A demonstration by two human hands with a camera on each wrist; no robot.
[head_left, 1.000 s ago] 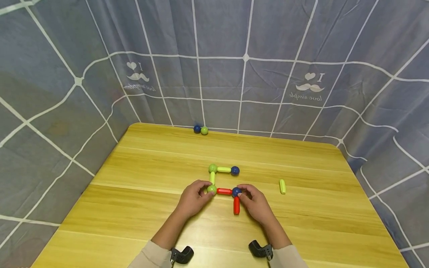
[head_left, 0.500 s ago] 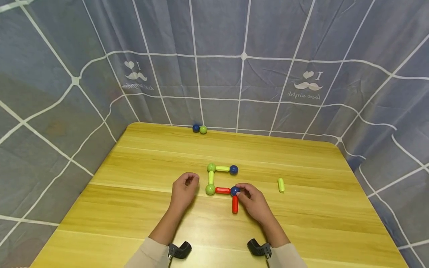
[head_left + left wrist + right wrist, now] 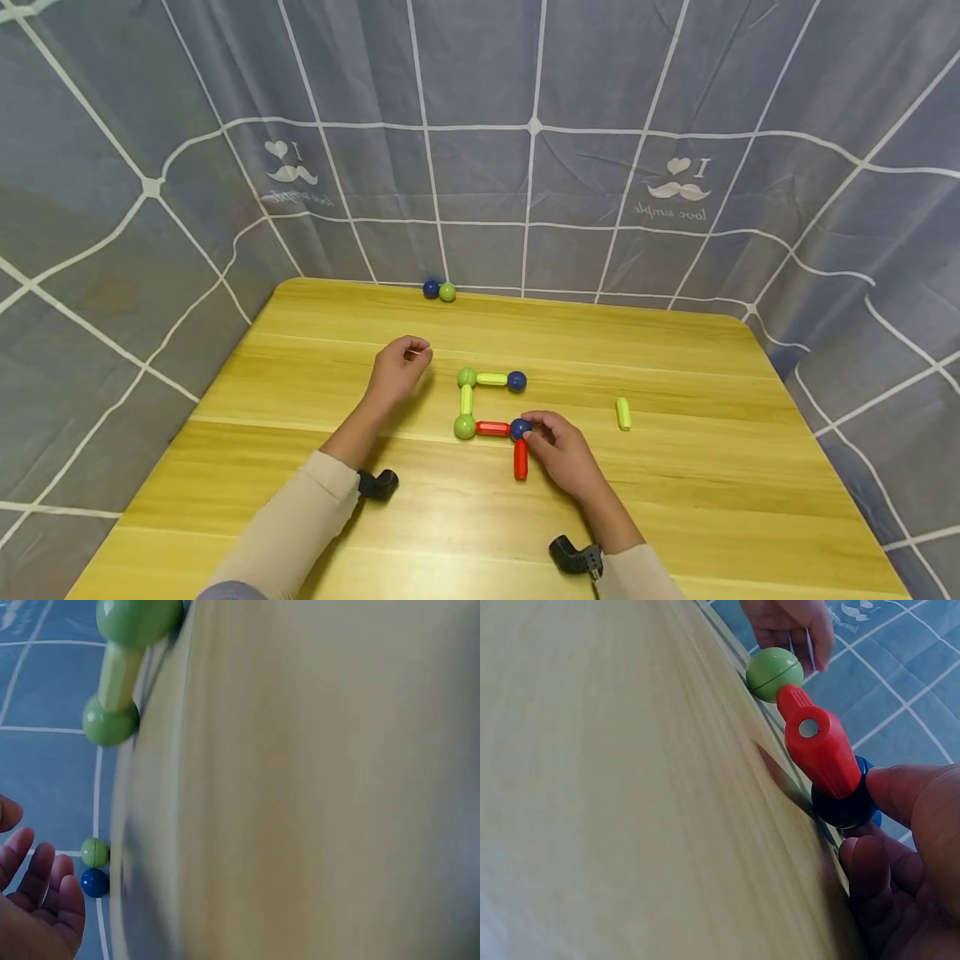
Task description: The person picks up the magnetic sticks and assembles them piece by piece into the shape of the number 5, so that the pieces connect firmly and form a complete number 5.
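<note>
Linked rods [image 3: 492, 428] between the hands [image 3: 397, 371], blue ball [image 3: 518, 429] in the right [image 3: 566, 457]

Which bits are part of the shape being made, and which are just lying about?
Joined in the shape:
near blue ball, held by the right hand
far blue ball
near green ball
far green ball
two red sticks
two yellow-green sticks

Lying apart, maybe spares:
loose yellow-green stick
back blue ball and back green ball, near the table edge
</note>
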